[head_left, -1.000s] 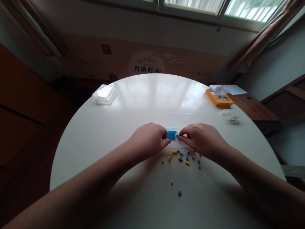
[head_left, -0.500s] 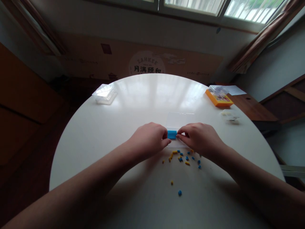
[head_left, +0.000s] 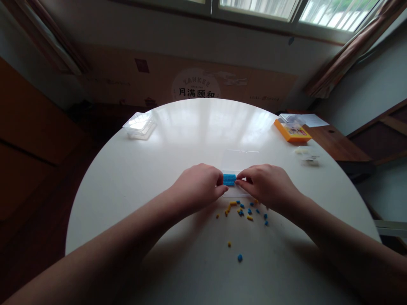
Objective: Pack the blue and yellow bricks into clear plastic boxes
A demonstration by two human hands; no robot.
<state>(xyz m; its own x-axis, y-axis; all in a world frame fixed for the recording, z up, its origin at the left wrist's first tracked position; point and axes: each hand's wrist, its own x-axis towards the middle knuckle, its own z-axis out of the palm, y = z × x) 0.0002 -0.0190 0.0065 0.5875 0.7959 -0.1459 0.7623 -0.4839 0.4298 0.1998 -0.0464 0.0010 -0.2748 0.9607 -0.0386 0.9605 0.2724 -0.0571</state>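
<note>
Between my two hands is a small blue studded building plate (head_left: 229, 179). My left hand (head_left: 203, 183) grips its left end, thumb in front and fingers curled behind. At the right edge, my right hand (head_left: 266, 183) pinches with thumb and forefinger; whether a tiny piece is also in that pinch is hidden. Under and behind the plate lies an open clear plastic case (head_left: 241, 160) on the white table. Several small blue bricks (head_left: 249, 211) and yellow bricks (head_left: 233, 203) are scattered just in front of the case.
The round white table (head_left: 133, 203) carries a clear plastic box (head_left: 140, 126) at back left. Toward the back right lie an orange box (head_left: 292, 131) and a small clear packet (head_left: 308, 156). One yellow piece (head_left: 229, 244) and one blue piece (head_left: 240, 257) sit nearer to me.
</note>
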